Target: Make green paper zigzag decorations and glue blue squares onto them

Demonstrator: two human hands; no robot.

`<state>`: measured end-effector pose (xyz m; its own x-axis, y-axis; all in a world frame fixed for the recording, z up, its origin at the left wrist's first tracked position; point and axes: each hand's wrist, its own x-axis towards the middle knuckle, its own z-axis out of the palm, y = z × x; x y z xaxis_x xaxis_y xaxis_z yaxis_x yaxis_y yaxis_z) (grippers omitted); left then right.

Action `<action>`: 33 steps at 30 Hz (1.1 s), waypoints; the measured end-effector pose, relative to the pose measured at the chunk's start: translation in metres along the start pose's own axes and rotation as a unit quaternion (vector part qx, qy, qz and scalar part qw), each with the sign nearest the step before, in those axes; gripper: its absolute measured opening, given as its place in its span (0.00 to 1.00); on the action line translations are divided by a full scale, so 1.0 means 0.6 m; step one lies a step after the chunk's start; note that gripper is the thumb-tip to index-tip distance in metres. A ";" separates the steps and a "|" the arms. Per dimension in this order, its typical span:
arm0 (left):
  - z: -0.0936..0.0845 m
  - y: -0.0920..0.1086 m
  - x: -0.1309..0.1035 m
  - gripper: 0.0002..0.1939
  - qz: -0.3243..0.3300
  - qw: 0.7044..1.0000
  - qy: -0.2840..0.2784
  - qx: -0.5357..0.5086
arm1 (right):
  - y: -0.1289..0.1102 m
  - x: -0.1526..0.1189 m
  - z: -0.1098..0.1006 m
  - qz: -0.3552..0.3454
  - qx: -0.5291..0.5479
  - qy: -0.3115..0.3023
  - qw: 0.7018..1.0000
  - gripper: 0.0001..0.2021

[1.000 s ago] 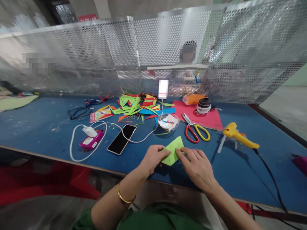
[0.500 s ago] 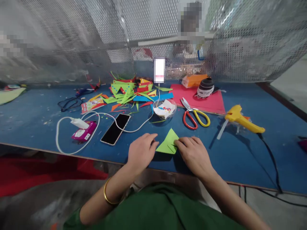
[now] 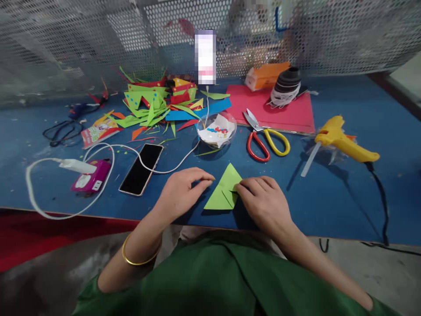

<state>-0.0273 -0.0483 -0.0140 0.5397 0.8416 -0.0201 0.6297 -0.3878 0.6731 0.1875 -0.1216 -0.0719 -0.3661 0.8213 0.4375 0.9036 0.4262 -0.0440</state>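
Observation:
A folded light-green paper triangle point(image 3: 221, 191) lies on the blue table before me, with a cut or fold line near its lower right. My right hand point(image 3: 263, 198) pinches its right edge between thumb and fingertips. To the left of the paper, my left hand point(image 3: 184, 189) hovers with thumb and forefinger apart and nothing between them. Just beyond the paper stands a clear bowl point(image 3: 233, 141) with white paper and small coloured bits inside. Scissors point(image 3: 257, 126) with one red and one yellow handle lie beyond my right hand, blades apart.
A yellow glue gun point(image 3: 348, 141) lies at the right, its cord running off the front edge. At left are a black-screened phone point(image 3: 140, 170), a white cable and a purple adapter point(image 3: 94, 177). Green and red paper scraps point(image 3: 148, 103) and red sheets point(image 3: 243, 105) lie farther back.
My view has tilted down and nearer to the table. My left hand has moved a little away from the paper's left side; my right hand still grips the right edge.

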 end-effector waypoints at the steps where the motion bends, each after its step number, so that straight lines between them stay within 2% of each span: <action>1: 0.002 0.003 0.000 0.07 -0.001 1.000 0.005 0.003 | 0.000 0.001 -0.001 0.000 0.000 0.000 1.000 0.11; 6: 0.052 0.012 0.003 0.04 0.013 0.997 -0.014 0.068 | -0.001 0.002 0.001 0.016 0.028 0.003 0.999 0.10; 9: 0.080 0.008 0.003 0.05 0.008 0.996 0.010 0.087 | 0.001 -0.001 0.004 0.050 0.052 0.021 0.997 0.07; 11: 0.088 0.003 0.003 0.05 0.008 0.997 0.023 0.076 | 0.002 -0.002 0.005 0.071 0.058 0.026 0.995 0.06; 17: 0.083 -0.006 0.008 0.05 0.005 0.999 0.023 0.049 | 0.006 -0.002 0.008 0.106 0.110 0.024 0.988 0.03; 22: 0.078 -0.007 0.016 0.03 0.007 0.999 0.012 0.048 | 0.009 -0.003 0.009 0.162 0.156 0.011 0.974 0.02; 25: 0.080 -0.008 0.019 0.02 0.014 0.998 0.024 0.051 | 0.008 -0.002 0.008 0.186 0.171 0.004 0.968 0.02; 29: 0.082 -0.010 0.019 0.02 0.031 0.997 0.032 0.056 | 0.006 0.001 0.005 0.194 0.175 -0.002 0.965 0.02; 33: 0.081 -0.013 0.018 0.03 0.043 0.997 0.028 0.061 | 0.003 0.003 0.002 0.168 0.155 -0.005 0.973 0.02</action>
<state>0.0007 -0.0546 -0.0556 0.5647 0.8217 0.0768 0.6479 -0.4990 0.5755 0.1879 -0.1189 -0.0722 -0.0652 0.9370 0.3432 0.8622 0.2261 -0.4532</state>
